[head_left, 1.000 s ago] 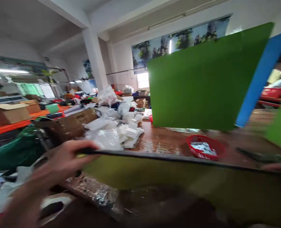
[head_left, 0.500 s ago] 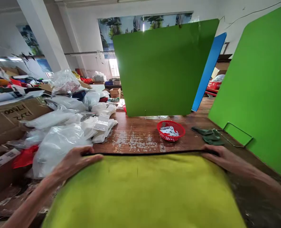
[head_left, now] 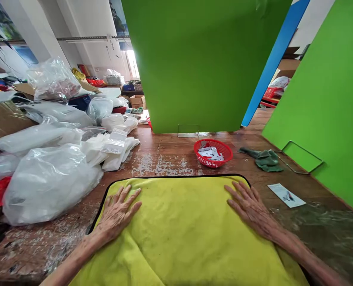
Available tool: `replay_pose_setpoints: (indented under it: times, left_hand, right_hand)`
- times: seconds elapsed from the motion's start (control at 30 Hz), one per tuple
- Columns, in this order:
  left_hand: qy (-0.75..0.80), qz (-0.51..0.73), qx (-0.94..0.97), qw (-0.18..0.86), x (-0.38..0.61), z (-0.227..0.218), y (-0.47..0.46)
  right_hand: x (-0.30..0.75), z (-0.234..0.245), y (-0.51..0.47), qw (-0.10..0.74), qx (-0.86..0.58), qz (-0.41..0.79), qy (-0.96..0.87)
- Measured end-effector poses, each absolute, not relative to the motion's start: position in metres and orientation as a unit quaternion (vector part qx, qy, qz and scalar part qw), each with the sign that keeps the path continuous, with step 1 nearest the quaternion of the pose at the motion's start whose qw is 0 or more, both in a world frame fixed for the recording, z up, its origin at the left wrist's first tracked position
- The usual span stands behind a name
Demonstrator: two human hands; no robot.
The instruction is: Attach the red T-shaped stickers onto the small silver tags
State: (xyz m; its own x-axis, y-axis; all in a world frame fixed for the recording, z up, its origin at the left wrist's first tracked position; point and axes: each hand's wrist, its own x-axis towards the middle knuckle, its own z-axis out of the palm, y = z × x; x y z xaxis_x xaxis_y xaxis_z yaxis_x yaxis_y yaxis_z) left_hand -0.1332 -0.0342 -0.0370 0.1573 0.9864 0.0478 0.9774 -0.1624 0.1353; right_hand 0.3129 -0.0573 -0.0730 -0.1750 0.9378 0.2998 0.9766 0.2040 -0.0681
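A yellow cloth (head_left: 182, 222) with black edging lies spread on the worn wooden table (head_left: 164, 161), its far edge nearly straight. Near the cloth's far left corner, my left hand (head_left: 117, 212) rests flat with fingers spread. My right hand (head_left: 249, 206) lies flat by the far right corner, fingers apart as well. Neither hand grips anything. A few soft creases run through the cloth, the clearest one below my left hand. The near part of the cloth runs out of view at the bottom.
Beyond the cloth sits a red basket (head_left: 198, 157) of small white pieces. To the right are a dark green rag (head_left: 267, 160), a printed card (head_left: 286, 195) and a wire stand (head_left: 303, 157). Plastic bags (head_left: 53, 182) crowd the left. Large green boards (head_left: 200, 71) stand behind.
Both hands have let go of the cloth's far edge and now lie flat on it. The cloth has come down onto the table, and the view has tilted downward.
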Motion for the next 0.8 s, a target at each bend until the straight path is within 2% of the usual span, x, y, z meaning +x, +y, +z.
replay_pose_setpoints:
  times: [0.13,0.37,0.5,0.63,0.8]
  left_hand:
    - [0.654,0.058,0.752,0.058,-0.148,-0.039,-0.002]
    - [0.643,0.109,0.757,0.049,-0.175,-0.031,0.043]
    - [0.645,0.128,0.753,0.026,-0.192,-0.036,0.035]
    - [0.609,0.095,0.787,0.031,-0.198,-0.039,0.019]
    - [0.605,0.118,0.787,-0.009,-0.196,-0.054,-0.018]
  right_hand:
    - [0.318,-0.083,-0.022,0.124,-0.628,-0.076,-0.765]
    - [0.325,-0.071,0.014,0.103,-0.608,-0.086,-0.782]
    - [0.331,-0.067,-0.004,0.115,-0.580,-0.098,-0.801]
    - [0.344,-0.067,-0.032,0.118,-0.527,-0.087,-0.837]
    - [0.354,-0.063,-0.059,0.118,-0.527,-0.079,-0.838]
